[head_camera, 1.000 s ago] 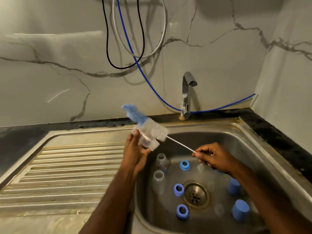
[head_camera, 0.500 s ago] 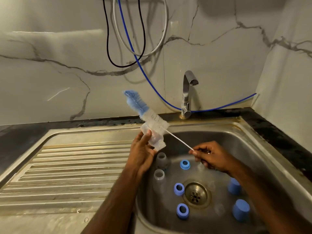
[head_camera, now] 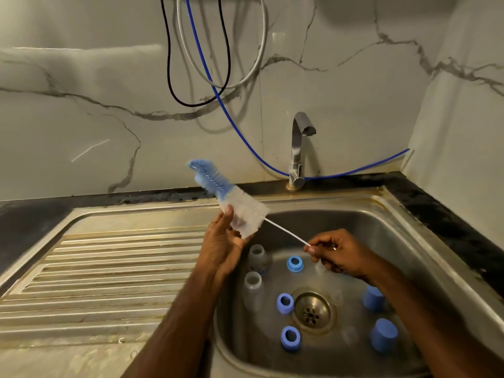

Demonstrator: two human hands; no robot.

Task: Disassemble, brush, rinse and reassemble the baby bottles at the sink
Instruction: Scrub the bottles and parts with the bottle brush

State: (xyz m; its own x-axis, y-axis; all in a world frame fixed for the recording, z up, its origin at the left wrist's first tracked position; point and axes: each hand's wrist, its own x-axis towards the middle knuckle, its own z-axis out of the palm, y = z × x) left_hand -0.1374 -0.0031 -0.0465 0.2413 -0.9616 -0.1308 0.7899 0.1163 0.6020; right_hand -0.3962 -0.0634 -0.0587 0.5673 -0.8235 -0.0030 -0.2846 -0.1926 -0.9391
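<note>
L hand (head_camera: 222, 245) grip is wrapped round a clear bottle (head_camera: 240, 223) held above the sink (head_camera: 387, 214) edge; R hand (head_camera: 338, 253) pinches the brush (head_camera: 218, 186) wire w/ thumb and forefinger. Blue tip sticks out beyond the L grip. Best to twist while stroking, bottle held steady, wire in line w/ it.

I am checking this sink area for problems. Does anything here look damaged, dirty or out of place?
Yes. Three loose cables, black, white and blue, hang down the marble wall just behind the tap, near water. The sink rim shows brownish stains around the tap base. The bottle parts lying in the basin fit the washing task.
</note>
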